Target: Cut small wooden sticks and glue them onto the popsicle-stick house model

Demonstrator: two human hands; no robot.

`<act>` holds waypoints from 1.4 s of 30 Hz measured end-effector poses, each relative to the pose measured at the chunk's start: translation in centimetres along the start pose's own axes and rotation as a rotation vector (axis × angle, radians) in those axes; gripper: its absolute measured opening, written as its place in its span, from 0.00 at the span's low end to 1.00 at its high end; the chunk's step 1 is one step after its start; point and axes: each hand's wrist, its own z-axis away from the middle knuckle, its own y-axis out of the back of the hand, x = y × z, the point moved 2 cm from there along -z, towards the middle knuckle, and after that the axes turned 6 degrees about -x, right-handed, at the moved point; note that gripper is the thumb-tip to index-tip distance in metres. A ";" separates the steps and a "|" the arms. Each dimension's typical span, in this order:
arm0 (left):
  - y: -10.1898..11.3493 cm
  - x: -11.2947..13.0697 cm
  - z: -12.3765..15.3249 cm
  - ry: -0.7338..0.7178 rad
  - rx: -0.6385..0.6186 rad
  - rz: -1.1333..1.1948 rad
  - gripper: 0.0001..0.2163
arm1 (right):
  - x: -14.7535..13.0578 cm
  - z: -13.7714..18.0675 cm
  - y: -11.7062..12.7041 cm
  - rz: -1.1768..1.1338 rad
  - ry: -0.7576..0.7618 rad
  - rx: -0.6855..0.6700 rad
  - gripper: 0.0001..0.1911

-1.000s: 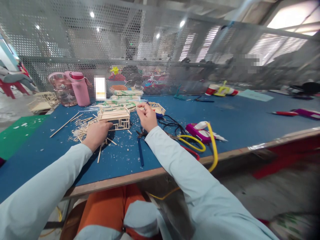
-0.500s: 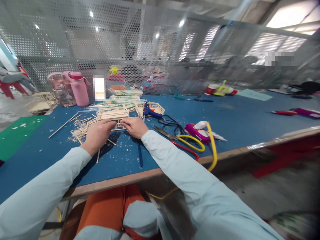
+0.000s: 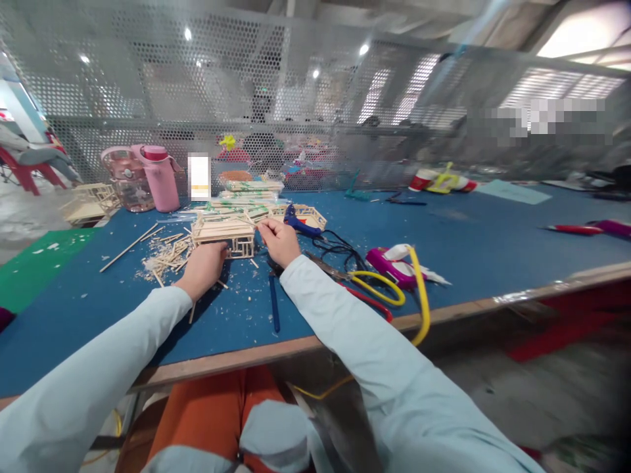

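A small model built of wooden sticks (image 3: 224,230), with a slatted top and railed sides, stands on the blue table. My left hand (image 3: 203,266) is closed at its front left, fingertips on the lower frame. My right hand (image 3: 282,243) is just off the model's right end, thumb and fingers pinched together; whatever is between them is too small to make out. Behind that hand lies a blue glue gun (image 3: 302,222) on a second stick-built piece (image 3: 313,215). Loose cut sticks (image 3: 170,256) and shavings are heaped left of the model.
Yellow-and-red-handled cutters (image 3: 377,288) and a purple-and-white tool (image 3: 392,266) lie to the right, near a black cord (image 3: 345,249). A dark blue rod (image 3: 275,302) lies in front. Pink bottles (image 3: 162,180) and bagged sticks (image 3: 251,197) stand or lie behind, before a perforated metal screen (image 3: 221,85).
My right hand has moved off the model's front to its right end, uncovering the front railing. My left hand remains at the front left, and the view has shifted slightly.
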 end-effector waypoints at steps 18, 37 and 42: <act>-0.5 -0.6 -0.2 0.090 0.017 0.100 0.14 | 0.1 0.0 -0.5 0.028 0.010 -0.038 0.13; -0.2 -0.5 0.0 0.089 0.010 0.095 0.15 | 0.2 0.0 -0.9 0.052 0.017 -0.086 0.13; -0.2 -0.6 0.1 0.074 0.020 0.110 0.14 | 0.3 0.0 -0.8 0.041 0.010 -0.082 0.13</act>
